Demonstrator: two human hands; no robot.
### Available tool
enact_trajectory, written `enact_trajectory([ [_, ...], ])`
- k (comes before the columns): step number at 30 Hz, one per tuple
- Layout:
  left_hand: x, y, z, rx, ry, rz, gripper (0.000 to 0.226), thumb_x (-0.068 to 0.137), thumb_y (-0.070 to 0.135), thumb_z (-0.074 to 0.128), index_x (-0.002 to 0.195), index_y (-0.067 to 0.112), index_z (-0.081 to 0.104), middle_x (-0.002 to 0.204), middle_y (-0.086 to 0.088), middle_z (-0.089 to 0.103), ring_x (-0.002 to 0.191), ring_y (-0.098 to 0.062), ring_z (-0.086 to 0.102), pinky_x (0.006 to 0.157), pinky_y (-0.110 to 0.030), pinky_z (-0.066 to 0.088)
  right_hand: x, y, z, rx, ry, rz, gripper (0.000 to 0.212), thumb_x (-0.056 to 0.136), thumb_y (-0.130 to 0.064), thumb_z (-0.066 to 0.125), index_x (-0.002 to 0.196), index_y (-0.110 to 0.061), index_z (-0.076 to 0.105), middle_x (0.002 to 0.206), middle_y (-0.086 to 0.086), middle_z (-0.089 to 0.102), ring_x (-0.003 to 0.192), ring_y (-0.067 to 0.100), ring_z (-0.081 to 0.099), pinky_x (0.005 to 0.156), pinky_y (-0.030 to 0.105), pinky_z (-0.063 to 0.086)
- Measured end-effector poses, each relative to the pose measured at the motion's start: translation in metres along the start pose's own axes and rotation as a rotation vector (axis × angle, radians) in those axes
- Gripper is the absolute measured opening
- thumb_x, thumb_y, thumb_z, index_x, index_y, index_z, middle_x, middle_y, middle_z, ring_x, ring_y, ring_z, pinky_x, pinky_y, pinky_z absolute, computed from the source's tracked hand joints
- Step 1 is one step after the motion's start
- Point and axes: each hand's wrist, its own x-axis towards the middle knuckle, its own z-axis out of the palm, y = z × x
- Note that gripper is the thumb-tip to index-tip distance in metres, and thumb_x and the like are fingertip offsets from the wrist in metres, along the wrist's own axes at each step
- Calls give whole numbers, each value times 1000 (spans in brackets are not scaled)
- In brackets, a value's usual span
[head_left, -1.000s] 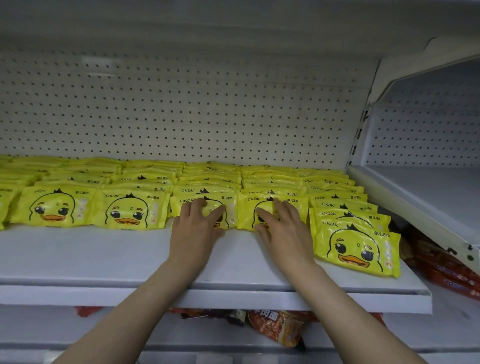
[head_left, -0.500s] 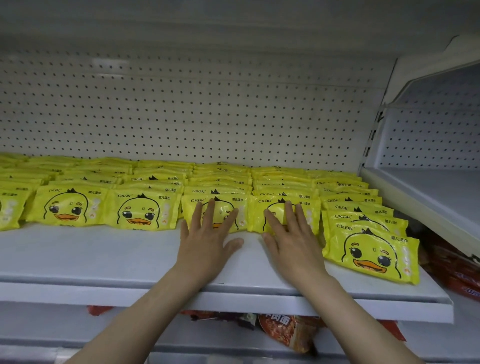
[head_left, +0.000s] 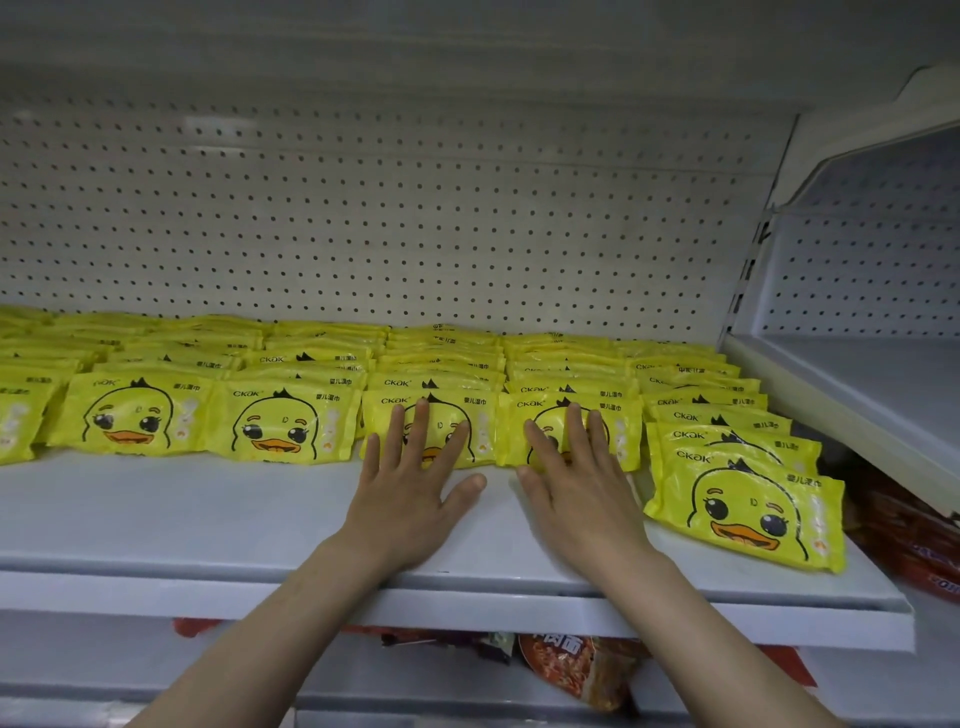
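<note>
Rows of flat yellow packets with a cartoon duck face lie overlapping on a white shelf (head_left: 208, 519). My left hand (head_left: 410, 488) lies flat with spread, straight fingers, its fingertips on the front packet of the middle row (head_left: 478, 421). My right hand (head_left: 576, 483) is flat too, fingertips on the neighbouring front packet (head_left: 623, 426). Neither hand holds anything. The rightmost row reaches further forward, ending in a packet (head_left: 748, 509) close to the shelf's front edge.
A perforated white back panel (head_left: 389, 234) rises behind the packets. To the right an adjoining white shelf (head_left: 857, 384) juts out at an angle. Red and orange snack bags (head_left: 571, 670) lie on the shelf below, and red packs (head_left: 914, 535) at lower right.
Both hands have slid back a little toward the shelf's front, and their fingers have spread and straightened over the two front packets. The view has shifted slightly left.
</note>
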Motion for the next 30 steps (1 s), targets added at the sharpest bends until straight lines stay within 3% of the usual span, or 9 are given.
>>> enact_trajectory([
  [10,6,-19,-9,-111,-10,84,73,75,81,-4,143,57,-9,154,10,-32,138,-14,-37,119,-45,-6,4,-1,3,29,-7,-17,59,101,-55,24,155,-40,6,162,5,-23,147,27,-28,122,50,2],
  [15,10,19,-21,-130,83,-30,78,82,79,4,151,43,11,161,-5,-10,147,-24,-18,119,-46,-1,-8,7,-21,109,48,-73,54,102,-49,36,153,-36,25,165,3,-4,152,20,-7,118,40,21],
  [18,19,59,-23,-141,208,146,91,79,81,2,150,31,28,160,-15,12,148,-32,6,118,-50,18,-25,25,-45,89,145,-58,47,100,-46,43,146,-35,41,161,0,24,149,18,20,110,36,35],
  [20,21,93,-18,-218,231,328,84,84,76,17,147,25,37,157,-18,22,145,-35,20,113,-51,29,-38,46,-59,57,225,2,39,99,-45,47,135,-35,55,149,-5,47,138,17,38,97,35,44],
  [22,20,127,-9,-287,210,473,71,86,65,36,146,26,39,157,-15,23,145,-33,22,115,-46,27,-51,74,-70,27,302,38,32,96,-44,53,124,-33,64,136,-7,58,129,18,47,89,35,47],
  [25,21,171,1,-359,191,590,66,86,48,61,144,27,41,157,-14,23,146,-30,20,116,-39,18,-65,119,-82,62,294,39,33,90,-44,64,120,-30,68,137,0,59,131,23,45,100,35,40],
  [30,32,207,11,-341,117,610,76,81,42,70,147,28,37,159,-9,19,148,-25,12,117,-37,15,-77,172,-95,66,85,38,63,79,-52,73,137,-38,54,156,2,36,145,22,24,116,30,19],
])
